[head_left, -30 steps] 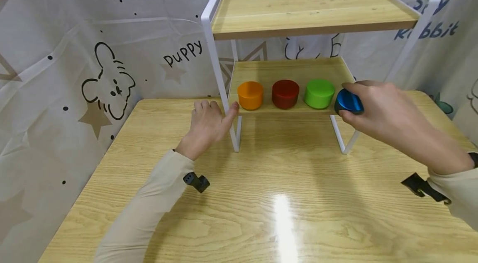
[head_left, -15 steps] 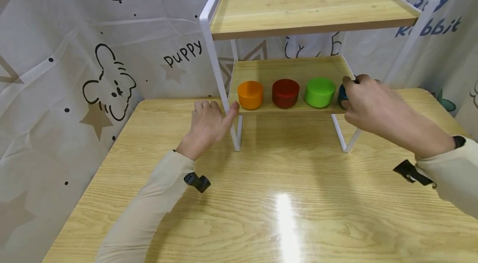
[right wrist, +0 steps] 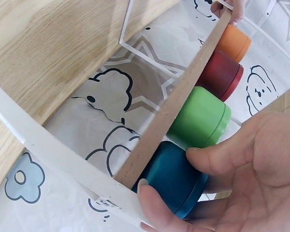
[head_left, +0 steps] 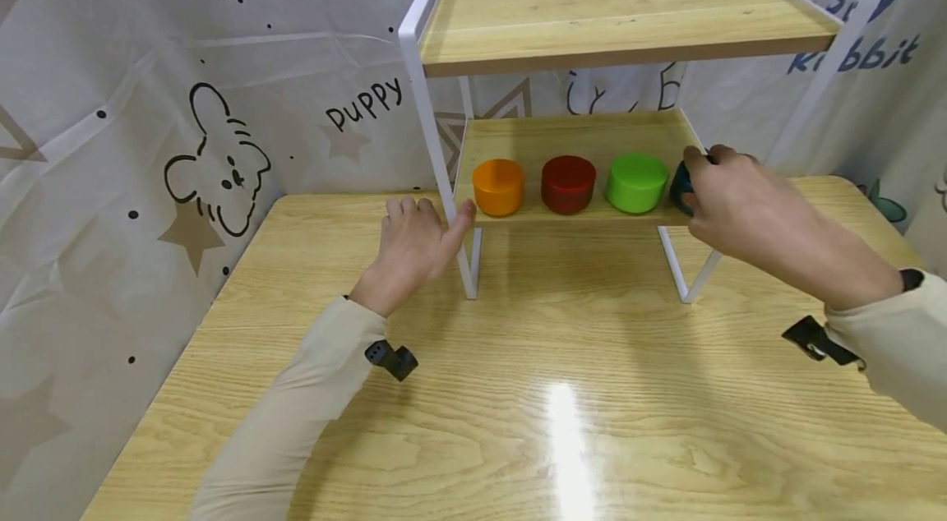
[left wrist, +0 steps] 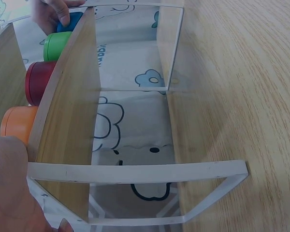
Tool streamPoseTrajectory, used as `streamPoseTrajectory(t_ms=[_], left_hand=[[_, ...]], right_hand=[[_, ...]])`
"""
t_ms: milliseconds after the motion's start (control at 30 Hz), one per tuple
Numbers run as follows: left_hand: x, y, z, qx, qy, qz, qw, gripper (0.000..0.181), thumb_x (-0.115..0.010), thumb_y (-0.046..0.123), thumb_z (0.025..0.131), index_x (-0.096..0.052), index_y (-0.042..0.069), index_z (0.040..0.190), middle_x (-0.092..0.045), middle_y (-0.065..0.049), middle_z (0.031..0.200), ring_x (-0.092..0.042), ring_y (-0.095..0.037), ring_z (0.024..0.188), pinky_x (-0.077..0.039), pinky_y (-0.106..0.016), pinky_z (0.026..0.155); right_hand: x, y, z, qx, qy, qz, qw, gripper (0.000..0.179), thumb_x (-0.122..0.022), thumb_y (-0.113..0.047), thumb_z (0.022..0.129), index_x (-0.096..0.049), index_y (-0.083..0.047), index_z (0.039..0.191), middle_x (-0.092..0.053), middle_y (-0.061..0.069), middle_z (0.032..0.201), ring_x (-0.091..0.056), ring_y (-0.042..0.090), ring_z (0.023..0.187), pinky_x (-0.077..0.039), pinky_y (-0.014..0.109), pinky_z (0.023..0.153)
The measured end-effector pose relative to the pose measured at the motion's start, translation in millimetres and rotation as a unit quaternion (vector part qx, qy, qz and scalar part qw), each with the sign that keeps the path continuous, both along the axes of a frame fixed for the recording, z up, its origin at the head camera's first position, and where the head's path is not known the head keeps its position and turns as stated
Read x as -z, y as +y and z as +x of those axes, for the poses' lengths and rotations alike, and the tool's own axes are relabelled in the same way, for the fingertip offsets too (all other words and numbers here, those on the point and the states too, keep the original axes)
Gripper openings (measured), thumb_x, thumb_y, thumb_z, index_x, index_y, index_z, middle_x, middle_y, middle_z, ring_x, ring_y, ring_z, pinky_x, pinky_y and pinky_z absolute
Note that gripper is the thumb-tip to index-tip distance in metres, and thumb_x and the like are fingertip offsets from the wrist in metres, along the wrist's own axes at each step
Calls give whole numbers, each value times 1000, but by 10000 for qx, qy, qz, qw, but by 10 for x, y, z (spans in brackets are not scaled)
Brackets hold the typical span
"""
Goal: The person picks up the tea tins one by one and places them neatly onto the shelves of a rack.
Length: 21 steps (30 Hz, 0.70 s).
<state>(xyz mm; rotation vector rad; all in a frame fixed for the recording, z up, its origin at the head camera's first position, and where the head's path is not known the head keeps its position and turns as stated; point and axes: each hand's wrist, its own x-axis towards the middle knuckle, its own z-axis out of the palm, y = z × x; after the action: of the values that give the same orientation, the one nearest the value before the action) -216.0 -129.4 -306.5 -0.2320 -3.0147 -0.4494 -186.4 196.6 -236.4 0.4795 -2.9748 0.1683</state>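
Note:
At the right end of the middle shelf [head_left: 577, 135], a blue round container [right wrist: 171, 174] stands beside the green one. My right hand [head_left: 769, 209] holds it between thumb and fingers and hides most of it in the head view. The green container [head_left: 638, 182], dark red container [head_left: 568, 184] and orange container [head_left: 498, 187] stand to its left in a row along the front edge. My left hand [head_left: 418, 246] grips the rack's left front post [head_left: 431, 126], thumb on the inner side, near the orange container.
The rack's upper wooden board [head_left: 629, 11] spans above the containers. White metal legs [head_left: 673, 266] stand on the wooden table [head_left: 518, 422]. A printed cloth [head_left: 311, 143] hangs behind.
The blue container, tilted at the shelf's front edge a second ago, has moved back onto the shelf with my right hand and stands upright. My left hand keeps its place at the post.

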Motion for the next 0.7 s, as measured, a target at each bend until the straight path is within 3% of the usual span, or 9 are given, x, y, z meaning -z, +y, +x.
streamPoseTrajectory(t_ms=[333,700], left_hand=[[-25,-10,0,-19,33,-155,9999,73,-21,61,97,-50,-4,83,-43,-19,83,-38,-35,81,-32,-38,69],[-15,3,6,-27,29,-156,9999,74,-20,62,96,-50,-4,85,-44,-20,85,-38,-35,84,-34,-40,72]], right_hand=[[16,-18,13,89,333,-24,9994,25,-53,0,85,-48,13,106,-51,26,83,-53,38,69,-44,50,52],[37,5,30,162,278,32,9995,33,-54,-4,89,-47,15,115,-52,30,88,-56,45,75,-45,55,53]])
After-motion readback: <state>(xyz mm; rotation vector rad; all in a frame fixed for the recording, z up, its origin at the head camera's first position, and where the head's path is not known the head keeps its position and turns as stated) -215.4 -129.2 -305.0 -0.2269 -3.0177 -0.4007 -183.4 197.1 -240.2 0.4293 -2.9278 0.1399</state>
